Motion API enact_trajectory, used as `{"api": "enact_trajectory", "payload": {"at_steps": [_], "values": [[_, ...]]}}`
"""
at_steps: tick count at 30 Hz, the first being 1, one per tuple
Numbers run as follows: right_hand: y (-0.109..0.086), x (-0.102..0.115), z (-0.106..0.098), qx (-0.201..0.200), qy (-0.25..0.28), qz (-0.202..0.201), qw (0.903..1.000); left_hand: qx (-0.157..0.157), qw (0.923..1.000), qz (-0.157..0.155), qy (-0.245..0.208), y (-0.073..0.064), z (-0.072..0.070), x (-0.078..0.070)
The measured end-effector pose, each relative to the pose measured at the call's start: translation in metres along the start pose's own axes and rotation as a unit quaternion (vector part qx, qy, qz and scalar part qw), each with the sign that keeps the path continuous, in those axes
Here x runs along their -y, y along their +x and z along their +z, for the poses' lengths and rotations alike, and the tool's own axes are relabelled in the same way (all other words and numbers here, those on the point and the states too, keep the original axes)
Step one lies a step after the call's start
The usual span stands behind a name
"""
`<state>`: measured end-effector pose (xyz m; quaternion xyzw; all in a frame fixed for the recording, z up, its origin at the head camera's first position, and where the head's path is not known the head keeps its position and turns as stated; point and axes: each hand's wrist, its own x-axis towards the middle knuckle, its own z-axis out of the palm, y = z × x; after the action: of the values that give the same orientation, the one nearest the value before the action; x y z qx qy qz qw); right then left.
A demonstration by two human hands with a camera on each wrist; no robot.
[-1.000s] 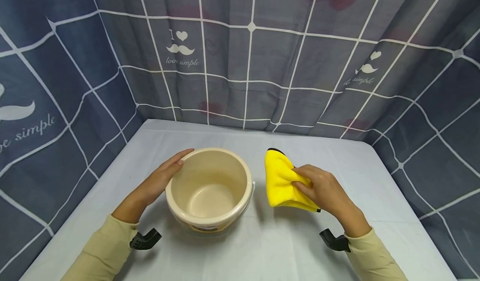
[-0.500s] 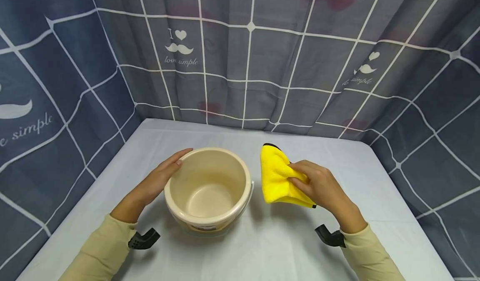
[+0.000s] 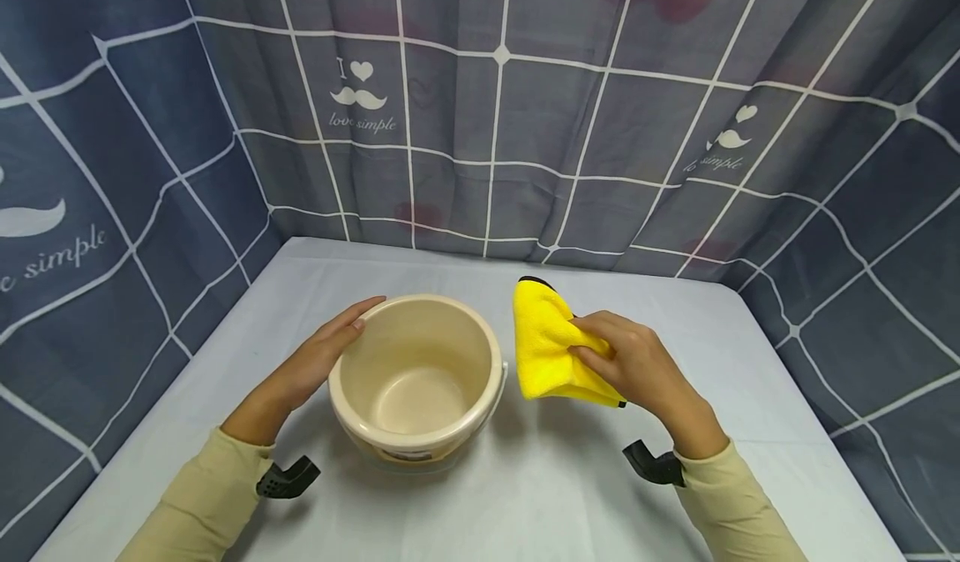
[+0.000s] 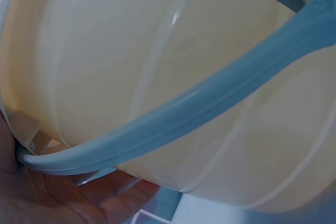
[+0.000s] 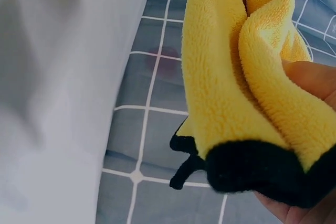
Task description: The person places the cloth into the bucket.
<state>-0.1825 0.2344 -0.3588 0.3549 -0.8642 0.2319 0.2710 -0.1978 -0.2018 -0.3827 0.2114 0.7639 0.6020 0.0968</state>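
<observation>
A cream bucket (image 3: 420, 440) stands upright on the table, its inside bare. My left hand (image 3: 311, 364) holds its left side, thumb at the rim and fingers along the outer wall. In the left wrist view the bucket's bail handle (image 4: 173, 113) slants down across the wall, and my fingers (image 4: 123, 201) show below it. To the right of the bucket, my right hand (image 3: 630, 358) pinches a folded yellow cloth (image 3: 543, 345) with black edging, held above the table. In the right wrist view the cloth (image 5: 215, 61) hides part of that hand.
A white cover (image 3: 585, 495) lies over the table. Dark blue-grey curtains (image 3: 450, 112) with white grid lines hang along its back and both sides. A black wrist mount (image 3: 288, 479) sits at the left sleeve, and another mount (image 3: 651, 464) at the right.
My right hand has carried the yellow cloth left and slightly away from me, closer to the bucket. My left hand and the bucket have stayed in place.
</observation>
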Motion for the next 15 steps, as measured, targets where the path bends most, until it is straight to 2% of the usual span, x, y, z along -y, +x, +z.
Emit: {"api": "enact_trajectory", "payload": {"at_steps": [15], "values": [[0.0106, 0.0046, -0.0044, -0.011, 0.007, -0.019, 0.9997, -0.003, 1.0, -0.005, -0.001, -0.0001, 0.0012, -0.0019]]}}
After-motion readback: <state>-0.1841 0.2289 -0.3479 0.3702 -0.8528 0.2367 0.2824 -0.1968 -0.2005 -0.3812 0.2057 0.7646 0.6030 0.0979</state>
